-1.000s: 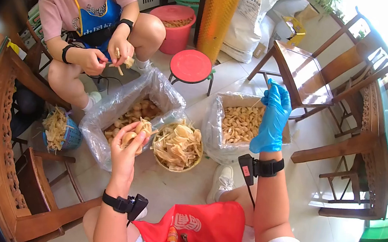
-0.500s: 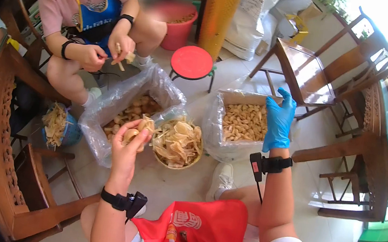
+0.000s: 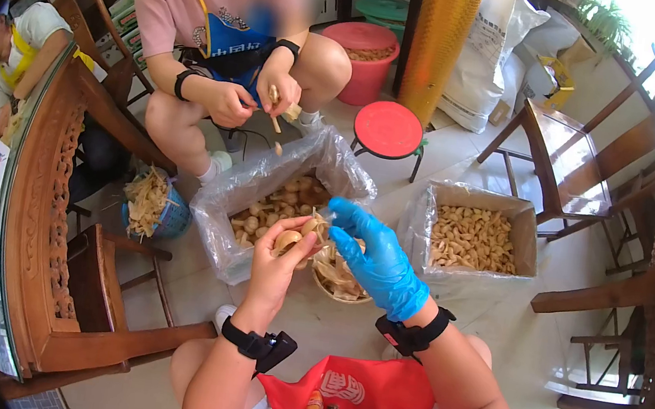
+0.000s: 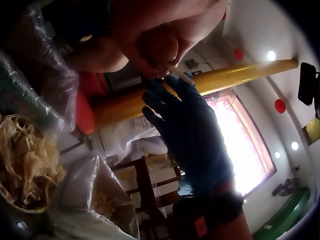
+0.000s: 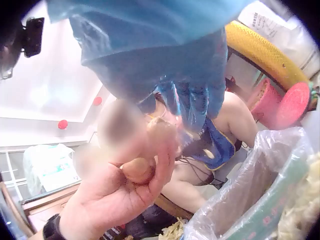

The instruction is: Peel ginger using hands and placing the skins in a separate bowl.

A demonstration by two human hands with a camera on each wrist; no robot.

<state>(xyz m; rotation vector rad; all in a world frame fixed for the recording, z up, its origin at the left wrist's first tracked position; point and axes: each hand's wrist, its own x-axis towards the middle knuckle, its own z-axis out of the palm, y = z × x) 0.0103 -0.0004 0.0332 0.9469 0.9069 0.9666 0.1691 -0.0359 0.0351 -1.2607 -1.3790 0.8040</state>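
Observation:
My bare left hand is curled around garlic pieces, above the gap between a lined box of garlic bulbs and a round basket of dry skins. Beside it, my blue-gloved right hand has its fingers spread and slightly bent, their tips close to the garlic's papery top. In the left wrist view the gloved fingers reach up near a pale stalk. A rounded clove rests in my left fingers in the right wrist view; whether the glove touches the garlic I cannot tell.
A lined box of loose cloves stands at the right. Behind are a red stool and a seated person handling garlic stalks. Wooden chairs and carved tables flank both sides; a blue basket of skins is at the left.
My right hand has come left from beside the box of cloves to the garlic in my left hand. The head view has turned left, showing another person at the far left.

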